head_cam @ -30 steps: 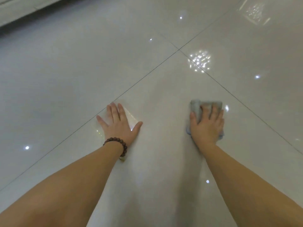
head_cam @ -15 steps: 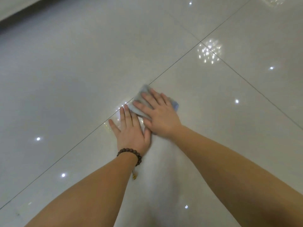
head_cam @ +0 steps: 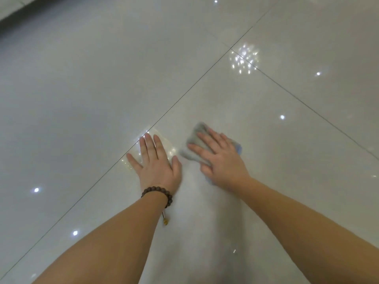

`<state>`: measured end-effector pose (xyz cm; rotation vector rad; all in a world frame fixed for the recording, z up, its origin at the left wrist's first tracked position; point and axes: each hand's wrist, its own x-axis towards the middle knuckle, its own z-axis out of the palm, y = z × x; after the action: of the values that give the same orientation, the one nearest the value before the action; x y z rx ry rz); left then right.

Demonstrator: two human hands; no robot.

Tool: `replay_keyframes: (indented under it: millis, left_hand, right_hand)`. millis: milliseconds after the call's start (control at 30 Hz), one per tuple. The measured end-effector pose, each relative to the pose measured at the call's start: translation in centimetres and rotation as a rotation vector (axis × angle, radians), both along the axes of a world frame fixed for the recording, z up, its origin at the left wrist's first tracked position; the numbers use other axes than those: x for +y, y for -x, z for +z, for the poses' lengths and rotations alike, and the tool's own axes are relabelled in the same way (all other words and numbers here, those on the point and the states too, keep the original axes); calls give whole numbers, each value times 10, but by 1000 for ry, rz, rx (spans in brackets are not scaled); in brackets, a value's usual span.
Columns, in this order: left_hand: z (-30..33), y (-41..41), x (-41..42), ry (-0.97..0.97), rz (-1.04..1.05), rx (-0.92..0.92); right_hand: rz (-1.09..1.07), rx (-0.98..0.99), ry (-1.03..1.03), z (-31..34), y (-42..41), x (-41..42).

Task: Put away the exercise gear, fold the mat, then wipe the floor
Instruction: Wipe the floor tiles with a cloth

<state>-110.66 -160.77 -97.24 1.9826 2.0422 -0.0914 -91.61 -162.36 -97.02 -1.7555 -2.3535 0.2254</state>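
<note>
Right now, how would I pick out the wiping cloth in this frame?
On the glossy pale tiled floor, find the two hands pressed flat near the dark grout line. The small grey-blue cloth lies under the right hand; the left hand, with a brown bead bracelet, covers only bare tile.

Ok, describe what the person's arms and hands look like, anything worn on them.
Both forearms are bare, with no sleeves in view and no gloves. The left hand has a bracelet of dark brown round beads around its wrist, with a short cord and a small yellowish bead hanging below it. The right hand and its wrist show nothing worn: no ring, watch or band is visible.
</note>
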Motion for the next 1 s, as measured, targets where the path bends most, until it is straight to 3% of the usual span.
replay_keyframes:
  millis: [33, 100, 167, 200, 233, 300, 367, 433, 600, 700, 733, 767, 900, 933, 1000]
  left_hand:
    - [1, -1, 0, -4, 1, -4]
    - [-1, -1, -1, -6, 3, 4]
    - [-2, -1, -2, -13, -3, 20]
    - [-2, -1, -3, -12, -4, 26]
    - [-3, 0, -3, -14, -7, 33]
    - [-1, -1, -4, -27, -10, 34]
    - [0, -2, -3, -33, -11, 26]
    - [1, -3, -4, -31, -10, 39]
    - [2, -5, -4, -46, -40, 43]
    - [6, -9, -12, -135, -38, -13]
    - [8, -18, -22, -162, -35, -50]
    - [10, -33, -38, -172, -61, -91]
    - [13, -120, -136, -86, -456, -156]
    - [11, -138, -154, -39, -516, -156]
    - [7, -162, -173, 37, -570, -61]
  right_hand:
    - [-221, 1, -14, 0, -32, -5]
    - [-861, 65, 15, 8, -92, -20]
    - [-1338, 101, 62, 10, -89, -36]
    - [-1316, 75, 45, 8, -66, -39]
    - [-1129, 45, 0, 4, -37, -44]
    - [-541, 39, -36, -2, 9, -56]
    - [-183, -5, -19, -2, 4, -66]
    - [-231, 16, 6, -1, -43, -73]
    - [-848, 21, 57, 2, -153, -141]
    - [-1244, 45, 47, 0, -137, -151]
    - [-1286, 50, 13, -1, -116, -147]
    - [-1214, 44, -11, -2, -94, -142]
    - [-505, 6, -2, -2, -72, -155]
    - [-461, 4, 1, -1, -98, -163]
    - [-646, -14, -1, -1, -158, -186]
